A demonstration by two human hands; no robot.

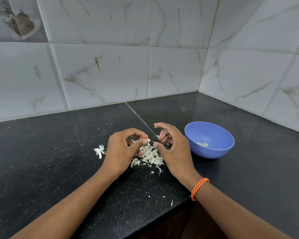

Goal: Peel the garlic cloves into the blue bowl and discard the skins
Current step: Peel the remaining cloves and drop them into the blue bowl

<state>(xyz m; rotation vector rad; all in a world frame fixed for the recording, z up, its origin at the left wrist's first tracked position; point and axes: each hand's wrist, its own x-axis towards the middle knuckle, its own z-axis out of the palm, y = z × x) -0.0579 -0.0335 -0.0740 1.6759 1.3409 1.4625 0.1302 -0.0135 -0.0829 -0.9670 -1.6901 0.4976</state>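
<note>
My left hand [123,149] pinches a small pale garlic clove [147,140] between thumb and forefinger, just above a heap of white garlic skins [150,156] on the black counter. My right hand [173,145] hovers beside it with fingers spread and curled, bits of skin stuck to the fingertips, holding nothing that I can see. The blue bowl [214,135] stands right of my right hand, with a few peeled cloves [203,144] at its bottom.
A separate tuft of skin [99,150] lies left of my left hand. Small skin flakes [171,202] dot the black counter [59,161] near its front edge. Tiled walls meet in a corner behind the bowl.
</note>
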